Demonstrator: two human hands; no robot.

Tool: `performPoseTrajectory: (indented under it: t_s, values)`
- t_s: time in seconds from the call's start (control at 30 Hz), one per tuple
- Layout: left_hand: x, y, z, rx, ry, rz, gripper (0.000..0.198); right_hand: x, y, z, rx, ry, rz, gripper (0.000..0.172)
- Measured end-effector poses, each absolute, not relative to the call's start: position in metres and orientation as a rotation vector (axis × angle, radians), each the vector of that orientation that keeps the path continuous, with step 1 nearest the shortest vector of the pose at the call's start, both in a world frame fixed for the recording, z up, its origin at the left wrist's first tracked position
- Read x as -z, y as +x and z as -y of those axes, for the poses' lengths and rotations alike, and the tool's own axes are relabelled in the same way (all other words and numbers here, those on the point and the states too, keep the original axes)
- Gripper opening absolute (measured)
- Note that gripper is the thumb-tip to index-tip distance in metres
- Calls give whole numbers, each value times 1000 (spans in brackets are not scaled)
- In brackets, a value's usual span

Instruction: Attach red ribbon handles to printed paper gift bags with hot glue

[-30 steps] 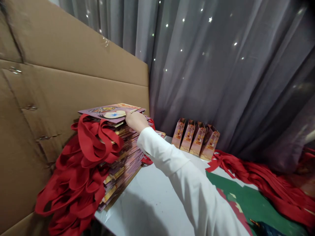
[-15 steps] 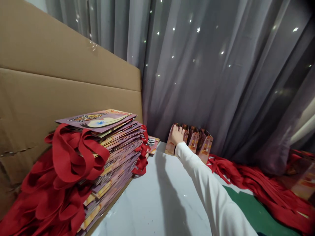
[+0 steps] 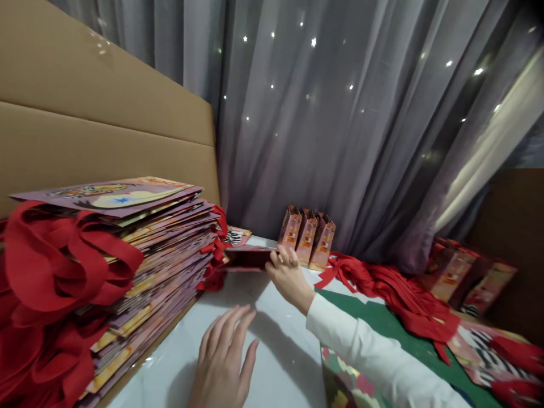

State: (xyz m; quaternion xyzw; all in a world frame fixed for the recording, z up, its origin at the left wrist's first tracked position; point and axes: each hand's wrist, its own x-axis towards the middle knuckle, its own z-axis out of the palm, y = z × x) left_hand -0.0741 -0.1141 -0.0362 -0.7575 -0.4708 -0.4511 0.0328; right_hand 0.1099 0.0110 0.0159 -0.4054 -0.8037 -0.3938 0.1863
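Note:
My right hand (image 3: 291,277), in a white sleeve, grips the edge of an open paper bag (image 3: 249,259) and holds it over the white table (image 3: 272,351). Low in the middle, my left hand (image 3: 225,357) is empty, its fingers stretched out, below the held bag and apart from it. Three patterned bags (image 3: 306,238) stand upright side by side behind my right hand. At the left rises a tall stack of flat bags (image 3: 170,266) with red ribbon handles (image 3: 68,260) hanging from its near side.
Red ribbons (image 3: 382,289) lie across a green mat (image 3: 352,314) at the right. More bags (image 3: 454,272) stand at the far right, beside a zebra-print bag (image 3: 484,351). A cardboard panel (image 3: 106,113) borders the left; a grey curtain (image 3: 297,141) hangs behind.
My right hand has come nearer with a bag taken from the standing row, where three are left. My left hand has come into view. The view has turned rightward.

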Motion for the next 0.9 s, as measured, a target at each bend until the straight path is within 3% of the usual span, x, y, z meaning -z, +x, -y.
performPoseTrajectory:
  t_s: [0.2, 0.3, 0.37, 0.47, 0.6, 0.67, 0.77, 0.9]
  values:
    - [70, -33, 80, 701, -2184, 1169, 43, 23, 165, 66, 1199, -914, 2416, 10]
    - [87, -26, 79, 441, -2238, 1290, 53, 28, 189, 88, 1143, -847, 2570, 13]
    - [87, -24, 82, 228, -2325, 1424, 60, 27, 201, 99, 979, -822, 2691, 15]
    - [76, -19, 85, -60, -2488, 1531, 60, 23, 218, 106, 410, -758, 2754, 22]
    - [59, -6, 82, -215, -2571, 1580, 53, 15, 255, 80, -147, -1389, 2182, 28]
    - [52, 4, 78, -250, -2565, 1590, 51, 13, 281, 51, -173, -1850, 1879, 27]
    - [46, 23, 74, -243, -2537, 1610, 49, 17, 316, 6, -154, -2150, 1692, 15]
    - [58, 42, 74, -245, -2473, 1622, 44, 33, 332, -27, -134, -2433, 1469, 25]
